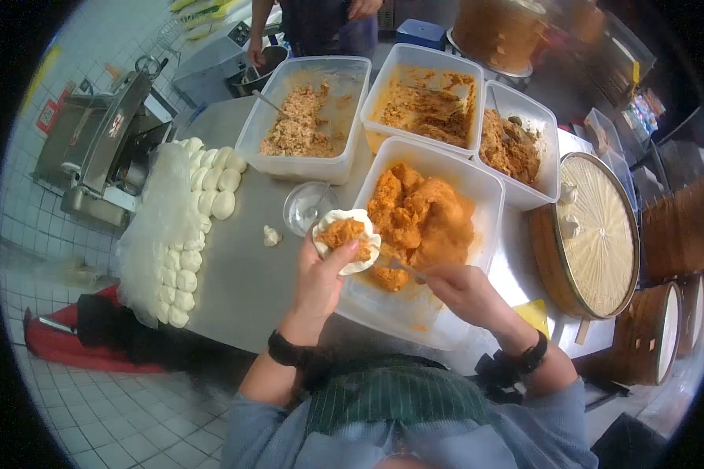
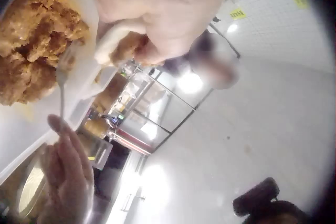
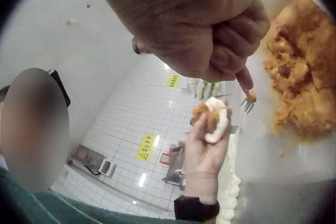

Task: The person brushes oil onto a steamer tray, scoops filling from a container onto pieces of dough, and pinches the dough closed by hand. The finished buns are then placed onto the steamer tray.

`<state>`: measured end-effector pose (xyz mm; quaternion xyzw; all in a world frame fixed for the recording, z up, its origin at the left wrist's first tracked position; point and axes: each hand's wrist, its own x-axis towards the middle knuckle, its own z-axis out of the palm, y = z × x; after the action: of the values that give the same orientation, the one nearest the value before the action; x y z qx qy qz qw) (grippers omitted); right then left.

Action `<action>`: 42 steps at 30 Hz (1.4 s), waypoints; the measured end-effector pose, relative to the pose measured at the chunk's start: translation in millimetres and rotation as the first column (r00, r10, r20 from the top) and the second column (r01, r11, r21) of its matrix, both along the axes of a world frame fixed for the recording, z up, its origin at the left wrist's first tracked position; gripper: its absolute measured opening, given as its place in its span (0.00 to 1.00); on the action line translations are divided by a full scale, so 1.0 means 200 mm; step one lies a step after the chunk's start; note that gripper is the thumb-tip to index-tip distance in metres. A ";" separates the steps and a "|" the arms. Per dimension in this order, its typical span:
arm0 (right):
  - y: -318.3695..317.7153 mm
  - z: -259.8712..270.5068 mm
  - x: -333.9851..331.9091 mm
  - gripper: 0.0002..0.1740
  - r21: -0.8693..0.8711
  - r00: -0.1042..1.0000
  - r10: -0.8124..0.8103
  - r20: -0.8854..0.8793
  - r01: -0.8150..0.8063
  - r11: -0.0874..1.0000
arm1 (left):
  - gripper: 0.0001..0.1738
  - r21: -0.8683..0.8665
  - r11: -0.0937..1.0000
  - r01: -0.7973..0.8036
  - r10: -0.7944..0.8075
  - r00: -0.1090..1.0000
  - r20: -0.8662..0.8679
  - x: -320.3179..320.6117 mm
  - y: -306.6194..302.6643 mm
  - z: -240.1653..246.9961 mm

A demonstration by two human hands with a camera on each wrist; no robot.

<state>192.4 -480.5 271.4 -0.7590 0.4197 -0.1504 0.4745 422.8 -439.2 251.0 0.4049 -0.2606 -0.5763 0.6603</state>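
Note:
My left hand (image 1: pixel 321 275) holds a round of white dough (image 1: pixel 355 263) with orange filling (image 1: pixel 340 232) on it, the thumb lying over the filling. My right hand (image 1: pixel 468 295) grips a metal fork (image 1: pixel 408 270), whose tines are near the dough and over the tub of orange filling (image 1: pixel 489 205). In the right wrist view a little filling (image 3: pixel 250 97) clings to the fork (image 3: pixel 248 106), and the dough (image 3: pixel 216 121) sits in the left hand (image 3: pixel 202 155). The left wrist view shows the fork (image 2: pixel 62 87) between the fingers of the right hand (image 2: pixel 68 176).
Rows of white dough balls (image 1: pixel 210 181) lie at the left, partly under plastic sheet (image 1: pixel 152 227). A clear bowl (image 1: pixel 308 205) and a small dough scrap (image 1: pixel 271 236) are beside the left hand. More filling tubs (image 1: pixel 338 164) stand behind; a bamboo steamer (image 1: pixel 602 258) is at right.

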 end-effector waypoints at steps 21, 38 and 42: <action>0.02 0.12 0.01 0.14 0.402 0.966 -0.159 0.202 0.066 0.913 | 0.22 0.119 0.993 -0.025 0.051 0.974 -0.221 -0.04 0.03 -0.02; -0.03 0.29 0.00 0.07 -0.400 0.988 -0.049 -0.145 -0.014 0.917 | 0.24 0.086 0.996 -0.025 0.042 0.980 -0.194 0.05 0.04 -0.11; -0.06 0.23 0.04 0.07 -0.532 0.976 -0.061 -0.210 -0.062 0.844 | 0.24 0.206 0.978 0.038 0.075 0.856 -0.512 0.05 0.04 -0.01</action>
<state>200.7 -492.0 317.9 -0.8732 0.4103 -0.1768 0.1946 433.3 -431.0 249.8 0.3050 -0.0079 -0.6816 0.6651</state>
